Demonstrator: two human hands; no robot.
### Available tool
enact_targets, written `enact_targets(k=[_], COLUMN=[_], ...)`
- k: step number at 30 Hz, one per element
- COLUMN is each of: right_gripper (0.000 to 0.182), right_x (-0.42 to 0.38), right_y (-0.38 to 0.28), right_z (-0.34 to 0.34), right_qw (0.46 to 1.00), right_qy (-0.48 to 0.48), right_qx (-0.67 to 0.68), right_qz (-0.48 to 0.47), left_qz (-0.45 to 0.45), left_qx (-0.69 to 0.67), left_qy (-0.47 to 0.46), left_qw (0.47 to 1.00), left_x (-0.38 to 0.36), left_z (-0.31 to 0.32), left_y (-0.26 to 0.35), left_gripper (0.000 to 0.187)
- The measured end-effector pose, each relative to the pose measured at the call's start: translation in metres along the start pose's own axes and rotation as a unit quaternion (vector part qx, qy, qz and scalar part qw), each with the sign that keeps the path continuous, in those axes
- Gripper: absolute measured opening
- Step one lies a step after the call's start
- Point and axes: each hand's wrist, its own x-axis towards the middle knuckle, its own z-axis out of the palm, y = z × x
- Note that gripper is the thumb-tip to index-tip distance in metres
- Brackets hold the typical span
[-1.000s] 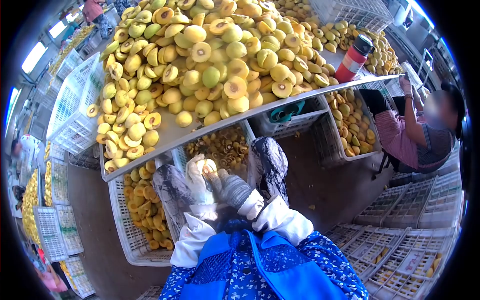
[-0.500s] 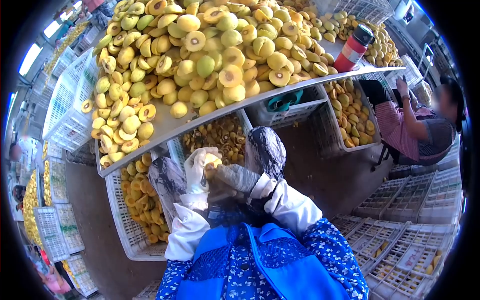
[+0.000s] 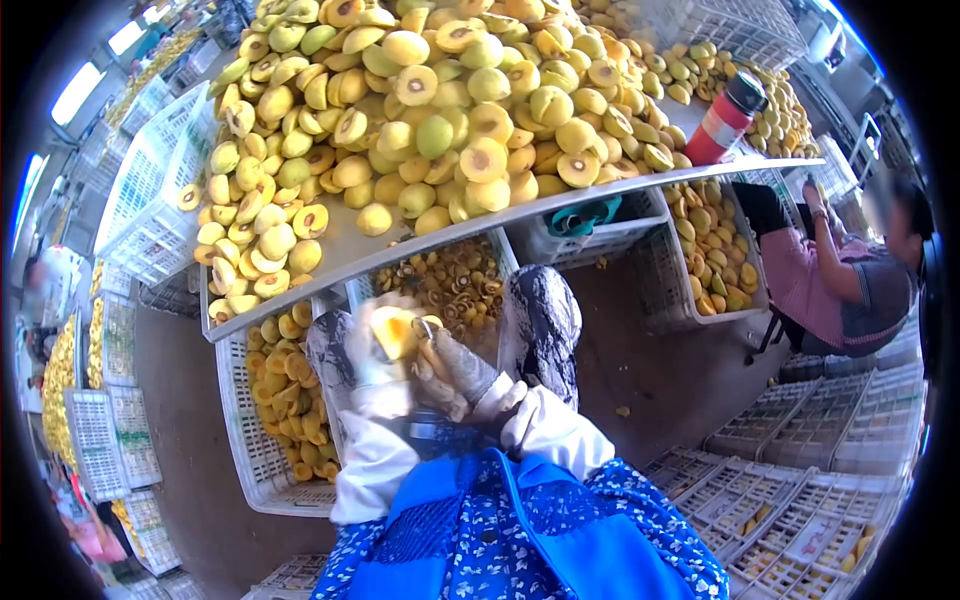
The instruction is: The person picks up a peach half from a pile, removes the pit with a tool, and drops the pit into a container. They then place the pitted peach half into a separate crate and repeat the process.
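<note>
My left hand (image 3: 378,365), in a pale glove and blurred by motion, holds a yellow fruit half (image 3: 393,332) above my lap. Beside it, my right hand (image 3: 452,372) in a grey glove has its fingers closed around a small tool with a curved metal end (image 3: 428,326). The metal end is close to the fruit; whether they touch is unclear. Beneath both hands stands a crate (image 3: 440,280) of brownish fruit scraps. A large heap of halved yellow fruit (image 3: 430,110) lies on the metal table (image 3: 345,258) ahead.
A crate of fruit halves (image 3: 290,400) stands at the left. On the table's right is a red bottle (image 3: 722,122). A teal object (image 3: 584,216) lies in a crate under the table. Another person (image 3: 850,280) sits at the right, near stacked crates (image 3: 800,500).
My left hand has turned and shifted slightly left with the fruit half. My right hand has drawn back from it, and the tool's metal end now shows. The whole view has shifted slightly.
</note>
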Motion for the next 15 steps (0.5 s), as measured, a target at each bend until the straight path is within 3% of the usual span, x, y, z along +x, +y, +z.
enact_targets(k=[1, 2, 3, 4, 6, 8, 10, 12, 14, 15], right_gripper=[0.050, 0.053, 0.052, 0.052, 0.053, 0.054, 0.054, 0.044, 0.040, 0.037], right_x=[0.004, 0.017, 0.019, 0.017, 0.019, 0.017, 0.020, 0.021, 0.024, 0.019], right_y=[0.003, 0.005, 0.016, 0.026, 0.017, 0.004, 0.024, 0.018, 0.025, 0.007], right_z=[-0.012, -0.027, -0.057, -0.078, -0.058, -0.029, -0.051, -0.056, -0.080, -0.060], right_qw=[0.985, 0.956, 0.953, 0.948, 0.939, 0.923, 0.944, 0.956, 0.973, 0.964], right_qy=[0.132, 0.250, 0.273, 0.297, 0.314, 0.317, 0.262, 0.236, 0.205, 0.243], right_qx=[-0.007, 0.019, 0.034, 0.051, -0.061, -0.151, -0.129, -0.092, -0.020, -0.027], right_qz=[0.107, 0.156, 0.126, 0.099, 0.130, 0.159, 0.151, 0.150, 0.108, 0.101], left_qz=[0.153, 0.274, 0.343, 0.439, 0.490, 0.462, 0.237, 0.099, 0.117, 0.126], left_qx=[0.243, 0.491, 0.693, 0.807, 0.826, 0.831, 0.883, 0.967, 0.950, 0.941], left_qy=[0.058, 0.193, 0.203, 0.189, 0.220, 0.091, 0.006, -0.084, -0.125, -0.147], left_qw=[0.956, 0.804, 0.600, 0.347, 0.173, 0.297, 0.406, 0.221, 0.260, 0.278], left_x=[-0.009, 0.001, -0.008, -0.001, 0.007, 0.049, 0.092, 0.143, 0.178, 0.187], left_z=[0.001, -0.019, -0.017, -0.025, 0.016, 0.041, 0.081, 0.085, 0.060, 0.055], left_y=[0.029, 0.050, 0.081, 0.105, 0.123, 0.118, 0.094, 0.072, 0.066, 0.069], left_gripper=[0.023, 0.019, 0.019, 0.032, 0.045, 0.051, 0.056, 0.060, 0.060, 0.060])
